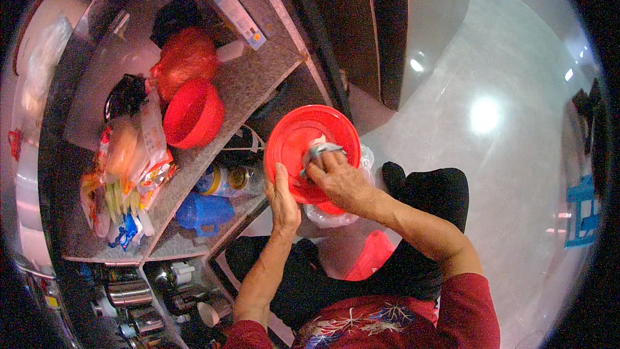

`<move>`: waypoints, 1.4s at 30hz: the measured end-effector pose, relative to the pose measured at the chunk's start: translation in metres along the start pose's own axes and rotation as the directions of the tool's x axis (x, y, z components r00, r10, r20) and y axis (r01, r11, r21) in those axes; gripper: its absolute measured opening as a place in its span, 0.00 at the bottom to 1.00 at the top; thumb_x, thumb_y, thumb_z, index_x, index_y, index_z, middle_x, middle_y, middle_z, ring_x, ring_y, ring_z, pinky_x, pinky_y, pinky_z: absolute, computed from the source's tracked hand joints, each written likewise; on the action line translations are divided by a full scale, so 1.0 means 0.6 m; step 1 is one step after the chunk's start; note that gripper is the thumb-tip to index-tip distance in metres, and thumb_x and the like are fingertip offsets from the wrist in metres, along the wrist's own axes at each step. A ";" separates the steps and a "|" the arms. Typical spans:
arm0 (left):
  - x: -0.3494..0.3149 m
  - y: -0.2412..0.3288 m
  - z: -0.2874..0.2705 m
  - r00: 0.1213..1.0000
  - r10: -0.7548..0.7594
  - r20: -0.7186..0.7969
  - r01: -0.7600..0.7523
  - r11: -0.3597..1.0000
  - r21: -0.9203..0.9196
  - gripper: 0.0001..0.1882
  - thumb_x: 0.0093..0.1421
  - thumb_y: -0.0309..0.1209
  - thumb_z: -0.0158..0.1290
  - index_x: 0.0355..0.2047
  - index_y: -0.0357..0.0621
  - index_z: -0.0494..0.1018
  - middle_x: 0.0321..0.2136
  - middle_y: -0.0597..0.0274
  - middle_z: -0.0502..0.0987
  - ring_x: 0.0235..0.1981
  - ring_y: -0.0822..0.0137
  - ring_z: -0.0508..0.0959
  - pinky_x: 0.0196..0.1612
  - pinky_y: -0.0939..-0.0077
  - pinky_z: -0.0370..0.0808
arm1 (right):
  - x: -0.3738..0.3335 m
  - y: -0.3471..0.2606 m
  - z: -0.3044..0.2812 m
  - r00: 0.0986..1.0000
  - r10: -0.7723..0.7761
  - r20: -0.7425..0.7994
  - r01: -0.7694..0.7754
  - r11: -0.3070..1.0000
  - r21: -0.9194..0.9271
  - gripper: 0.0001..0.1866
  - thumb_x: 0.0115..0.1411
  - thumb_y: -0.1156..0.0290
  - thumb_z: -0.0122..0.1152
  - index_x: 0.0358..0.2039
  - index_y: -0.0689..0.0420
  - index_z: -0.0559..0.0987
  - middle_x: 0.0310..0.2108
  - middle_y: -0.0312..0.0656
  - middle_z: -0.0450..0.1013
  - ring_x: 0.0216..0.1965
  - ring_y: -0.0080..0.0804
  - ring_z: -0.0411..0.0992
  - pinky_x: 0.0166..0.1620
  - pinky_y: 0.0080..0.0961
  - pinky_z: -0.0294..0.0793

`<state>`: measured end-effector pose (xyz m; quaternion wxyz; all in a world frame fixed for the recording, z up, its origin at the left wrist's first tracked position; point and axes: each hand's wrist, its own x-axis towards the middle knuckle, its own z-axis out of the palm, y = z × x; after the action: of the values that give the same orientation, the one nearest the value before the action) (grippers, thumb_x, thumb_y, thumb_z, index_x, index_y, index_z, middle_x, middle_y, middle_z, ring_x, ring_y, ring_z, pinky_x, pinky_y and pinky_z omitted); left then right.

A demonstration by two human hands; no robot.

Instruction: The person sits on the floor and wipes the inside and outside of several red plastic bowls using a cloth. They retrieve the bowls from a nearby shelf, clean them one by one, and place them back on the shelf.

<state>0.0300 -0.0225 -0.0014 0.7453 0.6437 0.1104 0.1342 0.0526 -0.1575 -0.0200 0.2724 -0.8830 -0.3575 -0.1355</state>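
A round red plastic basin [289, 134] is held up in front of me, its inside facing me. The fingers of my left hand [282, 205] are closed on its lower left rim, with the thumb on the near side. Inside the basin my right hand [341, 183] presses a crumpled, light grey-blue cloth [321, 149] against the surface. Most of that cloth lies under the fingers. Below and behind the basin shows a clear plastic bag [329, 218], partly hidden by the basin and my right wrist.
On the stone-topped shelf at left stand a red bowl [194, 114], a red plastic bag [187, 57], a flat box [239, 18] and several food packets [123, 174]. Lower down are a blue jug [205, 213], a can [223, 179] and metal cups [129, 293]. A red item [373, 255] lies between my legs.
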 end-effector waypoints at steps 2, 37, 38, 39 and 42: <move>0.000 -0.003 -0.003 0.999 -0.049 -0.001 0.049 0.998 -0.032 0.26 0.63 0.45 0.39 0.57 0.43 0.56 0.52 0.55 0.65 0.50 0.60 0.67 0.51 0.65 0.67 | 0.007 -0.014 -0.002 0.998 -0.064 0.008 0.061 0.979 0.196 0.16 0.51 0.74 0.49 0.42 0.62 0.70 0.42 0.50 0.65 0.46 0.48 0.64 0.48 0.38 0.65; -0.006 0.033 0.006 0.932 0.344 0.116 -0.363 0.879 0.309 0.26 0.65 0.39 0.36 0.60 0.40 0.51 0.60 0.53 0.55 0.60 0.59 0.55 0.61 0.65 0.51 | 0.029 0.034 0.006 0.962 0.013 -0.272 -0.112 0.930 -0.350 0.12 0.52 0.65 0.47 0.36 0.54 0.73 0.40 0.44 0.67 0.45 0.40 0.62 0.40 0.41 0.62; -0.006 0.031 0.005 0.937 0.335 0.101 -0.349 0.882 0.316 0.26 0.65 0.39 0.35 0.60 0.40 0.51 0.60 0.54 0.54 0.60 0.59 0.56 0.61 0.65 0.52 | 0.024 0.024 0.017 0.973 0.074 -0.218 -0.131 0.956 -0.261 0.13 0.52 0.64 0.48 0.37 0.55 0.72 0.41 0.45 0.67 0.45 0.42 0.63 0.40 0.40 0.62; -0.003 0.026 0.002 0.939 0.335 0.084 -0.344 0.885 0.314 0.26 0.65 0.39 0.35 0.60 0.40 0.51 0.60 0.53 0.55 0.60 0.59 0.56 0.60 0.66 0.53 | 0.020 0.011 0.021 0.989 0.061 -0.137 -0.083 0.984 -0.158 0.14 0.51 0.64 0.48 0.37 0.55 0.72 0.40 0.45 0.67 0.45 0.41 0.63 0.39 0.40 0.63; 0.003 0.023 -0.004 0.948 0.315 0.045 -0.313 0.896 0.315 0.25 0.66 0.38 0.35 0.60 0.41 0.53 0.59 0.53 0.56 0.59 0.59 0.58 0.59 0.66 0.56 | 0.009 -0.021 0.018 0.997 -0.049 -0.051 0.054 0.992 0.111 0.15 0.51 0.63 0.49 0.39 0.55 0.70 0.39 0.45 0.67 0.44 0.40 0.65 0.39 0.38 0.64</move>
<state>0.0303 -0.0175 0.0120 0.6001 0.7641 0.0279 0.2351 0.0480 -0.1408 -0.0217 0.3267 -0.8532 -0.3804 -0.1436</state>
